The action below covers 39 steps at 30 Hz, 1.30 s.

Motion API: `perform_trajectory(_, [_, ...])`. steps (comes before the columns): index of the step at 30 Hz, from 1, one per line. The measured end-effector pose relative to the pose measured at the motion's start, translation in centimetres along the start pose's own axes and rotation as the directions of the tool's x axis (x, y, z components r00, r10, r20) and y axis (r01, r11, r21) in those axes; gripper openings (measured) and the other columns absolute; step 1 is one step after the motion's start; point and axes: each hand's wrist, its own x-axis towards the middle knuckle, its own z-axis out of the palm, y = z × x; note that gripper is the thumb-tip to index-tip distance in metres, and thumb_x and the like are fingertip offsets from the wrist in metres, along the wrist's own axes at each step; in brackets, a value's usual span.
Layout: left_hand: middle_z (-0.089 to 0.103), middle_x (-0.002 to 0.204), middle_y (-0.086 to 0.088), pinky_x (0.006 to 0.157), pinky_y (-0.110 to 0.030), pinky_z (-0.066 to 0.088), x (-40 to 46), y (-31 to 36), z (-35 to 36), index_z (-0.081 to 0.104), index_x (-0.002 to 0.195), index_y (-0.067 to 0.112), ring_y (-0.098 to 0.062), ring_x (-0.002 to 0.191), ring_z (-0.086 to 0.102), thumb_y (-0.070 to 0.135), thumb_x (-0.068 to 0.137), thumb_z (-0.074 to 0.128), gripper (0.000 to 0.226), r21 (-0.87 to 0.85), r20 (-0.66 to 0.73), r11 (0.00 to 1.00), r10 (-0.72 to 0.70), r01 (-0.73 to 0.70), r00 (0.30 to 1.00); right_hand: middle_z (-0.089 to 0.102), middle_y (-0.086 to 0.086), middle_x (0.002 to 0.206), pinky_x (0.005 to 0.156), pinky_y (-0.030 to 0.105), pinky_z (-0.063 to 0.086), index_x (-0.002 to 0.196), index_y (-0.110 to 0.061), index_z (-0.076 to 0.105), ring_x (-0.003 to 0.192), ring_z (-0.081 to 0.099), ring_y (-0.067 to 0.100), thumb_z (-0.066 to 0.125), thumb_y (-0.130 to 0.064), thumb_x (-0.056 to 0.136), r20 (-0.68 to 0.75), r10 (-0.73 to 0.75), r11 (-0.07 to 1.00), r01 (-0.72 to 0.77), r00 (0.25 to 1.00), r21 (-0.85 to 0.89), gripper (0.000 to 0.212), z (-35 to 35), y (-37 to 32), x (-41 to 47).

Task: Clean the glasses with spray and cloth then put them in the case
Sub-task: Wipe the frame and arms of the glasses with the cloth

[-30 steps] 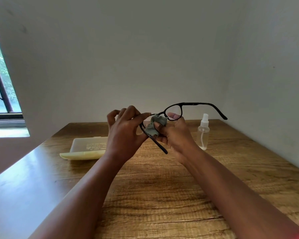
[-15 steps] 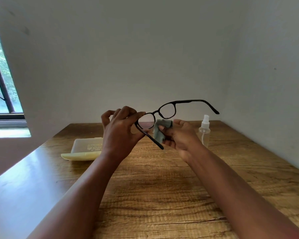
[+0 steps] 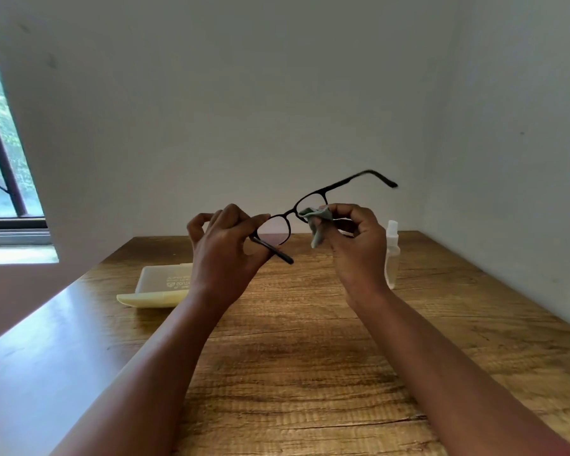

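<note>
The left hand (image 3: 226, 250) is pinching the black glasses (image 3: 305, 210) at the near hinge, thumb and forefinger closed on the frame, the other fingers loosely curled. The right hand (image 3: 359, 245) is gripping the grey cloth (image 3: 318, 222) and pressing it against the far lens, both held up above the middle of the table (image 3: 310, 357). The spray bottle (image 3: 392, 255) is standing just behind the right wrist, toward the table's right edge. The cream case (image 3: 160, 286) is lying shut near the back left corner. With the frame held at one hinge only, hard rubbing could be twisting it or slipping it free.
</note>
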Motion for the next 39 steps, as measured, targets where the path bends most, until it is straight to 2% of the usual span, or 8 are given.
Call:
perform_trajectory(4, [0.055,0.089,0.006,0.093,-0.034,0.020,0.0,0.3,-0.1,0.071,0.114,0.023,-0.014,0.093,0.056,0.041,0.067,0.085,0.052,0.061,-0.002,0.997,0.051,-0.051,0.999,0.069,0.004,0.096,0.058,0.018,0.053,0.105,-0.009,0.067,0.084,0.069,0.012,0.075,-0.011,0.083,0.019,0.240,0.949,-0.239,0.970,0.206,0.023,-0.2,-0.2,0.1])
perform_trajectory(8, [0.056,0.091,0.005,0.095,-0.036,0.022,-0.1,0.3,0.0,0.071,0.115,0.022,-0.015,0.093,0.056,0.041,0.068,0.084,0.052,0.106,-0.007,0.993,0.055,-0.054,0.998,0.057,0.004,0.091,0.056,0.013,0.046,0.099,-0.017,0.069,0.078,0.063,0.010,0.074,-0.018,0.085,-0.054,0.331,0.925,-0.312,0.942,0.218,0.015,-0.6,-0.3,0.6])
perform_trajectory(11, [0.056,0.092,0.004,0.093,-0.034,0.021,-0.1,0.3,-0.1,0.070,0.115,0.022,-0.015,0.094,0.056,0.041,0.069,0.082,0.051,0.110,-0.019,0.993,0.040,-0.038,0.999,0.059,0.001,0.078,0.044,0.014,0.038,0.095,-0.014,0.069,0.058,0.051,0.006,0.070,-0.018,0.087,0.016,0.337,0.894,-0.325,0.941,0.308,0.009,-0.8,-0.8,0.6])
perform_trajectory(17, [0.057,0.091,0.004,0.094,-0.035,0.022,-0.1,0.4,0.0,0.071,0.115,0.022,-0.017,0.094,0.059,0.040,0.069,0.084,0.051,0.131,-0.003,0.988,0.086,-0.085,0.996,0.052,0.001,0.064,0.042,0.015,0.038,0.088,-0.017,0.068,0.042,0.046,0.001,0.073,-0.010,0.085,0.053,0.280,0.919,-0.283,0.959,0.274,0.009,-0.6,-1.4,0.2])
perform_trajectory(26, [0.059,0.094,0.002,0.097,-0.039,0.023,-0.1,0.7,0.0,0.070,0.116,0.021,-0.016,0.093,0.057,0.044,0.072,0.074,0.050,0.200,-0.005,0.959,0.207,-0.202,0.978,0.057,0.006,0.072,0.044,0.019,0.044,0.095,-0.013,0.062,0.053,0.055,0.006,0.077,-0.007,0.081,-0.044,0.273,0.950,-0.262,0.961,0.170,0.022,-0.8,-0.3,0.5])
perform_trajectory(31, [0.059,0.095,0.001,0.098,-0.039,0.022,-0.2,0.6,-0.1,0.070,0.116,0.022,-0.016,0.095,0.055,0.041,0.070,0.082,0.051,0.241,0.009,0.945,0.224,-0.220,0.975,0.053,0.007,0.064,0.059,0.042,0.054,0.083,-0.023,0.068,0.060,0.054,0.023,0.083,-0.021,0.077,-0.082,0.162,0.984,-0.167,0.983,-0.062,0.016,-0.9,0.1,0.8])
perform_trajectory(36, [0.059,0.095,0.001,0.099,-0.040,0.023,-0.1,0.5,-0.2,0.069,0.116,0.022,-0.019,0.094,0.059,0.041,0.070,0.082,0.051,0.273,0.022,0.932,0.242,-0.239,0.970,0.048,-0.002,0.063,0.050,0.017,0.044,0.086,-0.017,0.069,0.056,0.045,0.008,0.080,-0.010,0.078,0.009,0.263,0.958,-0.262,0.965,0.119,0.015,-0.8,-0.6,0.5])
perform_trajectory(39, [0.059,0.095,0.001,0.099,-0.041,0.023,-0.1,0.6,-0.3,0.068,0.117,0.021,-0.019,0.093,0.059,0.043,0.075,0.074,0.048,0.279,0.031,0.924,0.265,-0.262,0.964,0.048,-0.005,0.055,0.048,0.019,0.045,0.096,-0.013,0.065,0.048,0.048,0.007,0.081,-0.010,0.077,-0.041,0.265,0.960,-0.259,0.963,0.108,0.025,-0.9,-0.3,0.5])
